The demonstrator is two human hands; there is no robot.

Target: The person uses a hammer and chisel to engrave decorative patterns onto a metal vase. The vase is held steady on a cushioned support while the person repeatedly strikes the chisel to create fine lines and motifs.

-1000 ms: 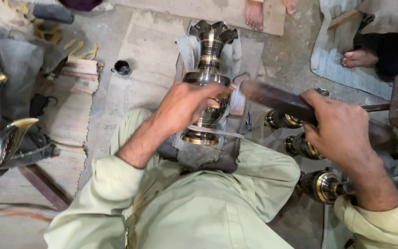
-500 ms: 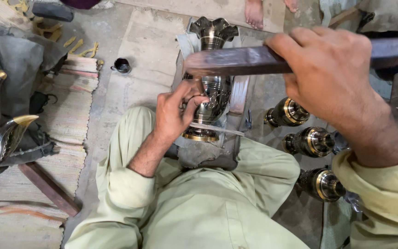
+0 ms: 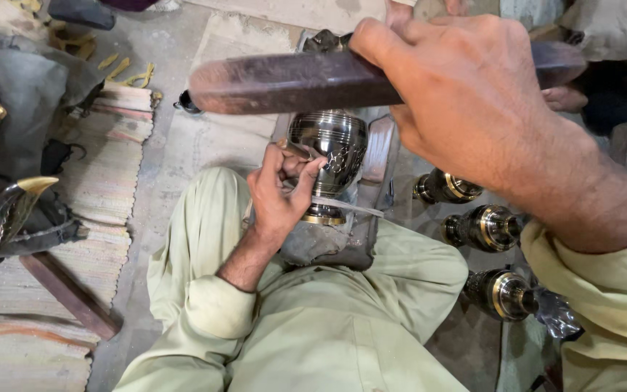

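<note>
Fingers (image 3: 295,170) of left hand (image 3: 277,199) pinched on thin chisel (image 3: 350,208), tip against dark engraved metal vase (image 3: 328,156) wedged upright between knees at 12 o'clock. Right hand (image 3: 473,101) fist-wrapped around dark wooden mallet (image 3: 292,81), raised high at 1 o'clock, wrist cocked. Risk: off-line blow glancing onto left knuckles or skidding chisel across engraved surface. Finished pieces (image 3: 488,226) at 3 o'clock.

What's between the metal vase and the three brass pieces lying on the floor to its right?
In the head view, a pale flat strip lies on the floor between the metal vase and the brass pieces; beyond it, bare floor.
</note>
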